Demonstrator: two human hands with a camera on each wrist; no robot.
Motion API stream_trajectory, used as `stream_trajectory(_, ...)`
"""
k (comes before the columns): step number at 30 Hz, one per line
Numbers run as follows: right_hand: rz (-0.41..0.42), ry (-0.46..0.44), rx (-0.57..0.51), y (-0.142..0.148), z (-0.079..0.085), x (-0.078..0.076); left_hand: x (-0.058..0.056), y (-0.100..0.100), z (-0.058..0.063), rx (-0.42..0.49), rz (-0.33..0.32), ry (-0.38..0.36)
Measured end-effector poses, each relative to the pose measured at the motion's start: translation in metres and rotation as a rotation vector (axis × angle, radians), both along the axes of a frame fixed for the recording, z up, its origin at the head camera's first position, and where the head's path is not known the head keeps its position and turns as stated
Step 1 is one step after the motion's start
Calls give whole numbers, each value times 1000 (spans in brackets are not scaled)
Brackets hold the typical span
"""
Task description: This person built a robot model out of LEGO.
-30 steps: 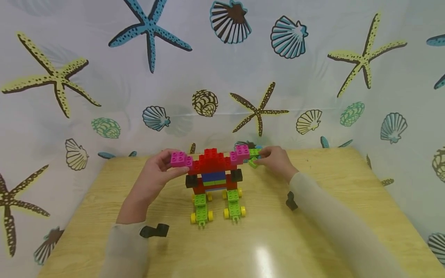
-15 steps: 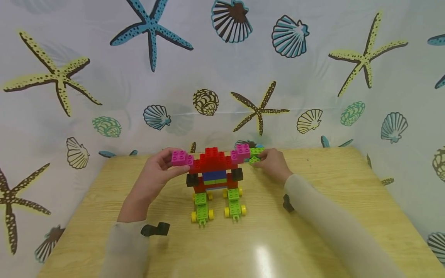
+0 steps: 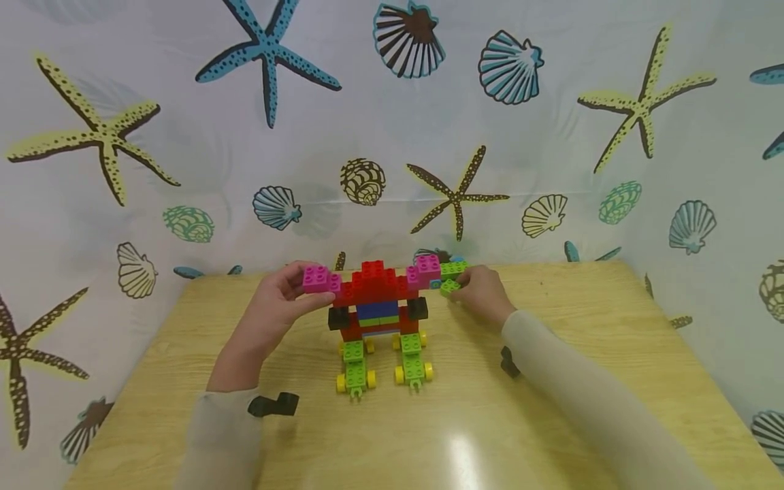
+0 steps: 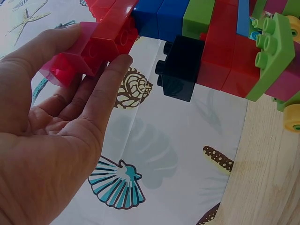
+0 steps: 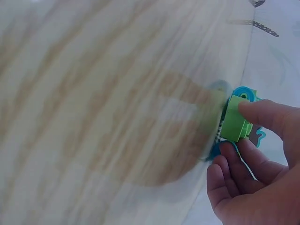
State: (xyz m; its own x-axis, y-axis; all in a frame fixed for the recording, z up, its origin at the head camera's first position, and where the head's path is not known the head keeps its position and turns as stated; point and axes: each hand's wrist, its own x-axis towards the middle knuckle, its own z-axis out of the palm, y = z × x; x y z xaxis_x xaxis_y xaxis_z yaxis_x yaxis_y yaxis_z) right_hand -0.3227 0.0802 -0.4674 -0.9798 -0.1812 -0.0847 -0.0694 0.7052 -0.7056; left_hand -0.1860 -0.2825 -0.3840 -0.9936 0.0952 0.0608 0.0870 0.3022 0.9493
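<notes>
A robot-like figure of toy building bricks (image 3: 372, 289) stands upright on the table, with red shoulders, a blue middle, black side bricks and green feet on yellow wheels. My left hand (image 3: 263, 320) holds the pink brick arm (image 3: 316, 278) on the left, thumb in front and fingers behind. In the left wrist view the fingers lie along its pink and red bricks. Beside the right pink arm (image 3: 427, 267), my right hand (image 3: 484, 294) pinches a green brick piece (image 5: 233, 119) with blue round parts. Whether that piece touches the arm cannot be told.
The light wood table (image 3: 392, 435) ends at a white cloth backdrop (image 3: 392, 122) printed with starfish and shells, close behind the figure. Cloth also stands along both sides. A black camera mount (image 3: 273, 405) sticks out from the left sleeve.
My right hand has shifted slightly left and turned the green brick piece, so a blue round part now shows below the pink arm. The left hand keeps its grip, nearly still.
</notes>
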Motion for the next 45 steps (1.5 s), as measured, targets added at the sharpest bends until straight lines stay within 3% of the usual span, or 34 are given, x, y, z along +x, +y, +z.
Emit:
stream_trajectory(8, 17, 10, -29, 8, 10, 2, 1, 0, 0, -8, 4, -6)
stream_trajectory(12, 32, 31, -31, 12, 22, 2, 0, 0, 0, -7, 9, -8)
stream_trajectory(23, 116, 9, -84, 13, 73, 9, 3, -3, -3, -14, 10, -3)
stream_trajectory(36, 248, 38, -210, -6, 151, 38, -1, 0, -2, -18, 10, -9)
stream_trajectory(45, 335, 48, -247, -31, 170, 53, -2, -1, -2, -1, 5, -7)
